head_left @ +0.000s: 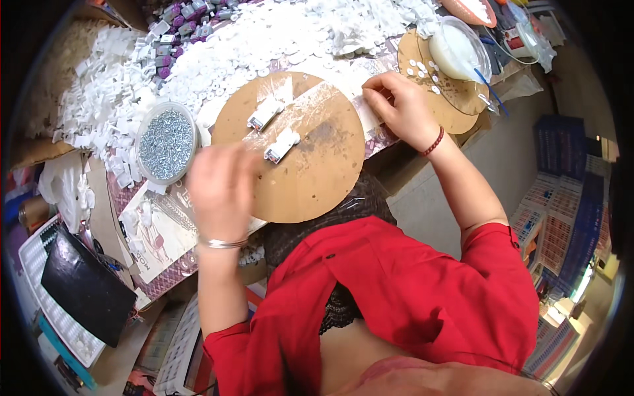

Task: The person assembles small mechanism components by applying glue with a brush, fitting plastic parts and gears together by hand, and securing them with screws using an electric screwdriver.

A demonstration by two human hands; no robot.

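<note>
A round brown board (pixel 317 185) lies at the table's front edge, with strips of clear tape across its far part. Two small white plastic assemblies (pixel 282 144) with metal at one end rest on it, side by side. My left hand (pixel 224 181) is smeared by motion over the board's left edge, beside a clear tub of small silvery screws (pixel 166 144); its fingers cannot be made out. Just off the board's right side, my right hand (pixel 404 109) is closed, fingertips curled in near the thumb. Whatever it may hold is hidden.
White plastic parts (pixel 244 39) are heaped across the table's back and left. Grey and purple pieces (pixel 173 36) lie behind them. At right, a tub of whitish stuff (pixel 460 49) and a blue stick (pixel 490 91) sit on brown discs (pixel 456 117). A white crate (pixel 39 264) stands lower left.
</note>
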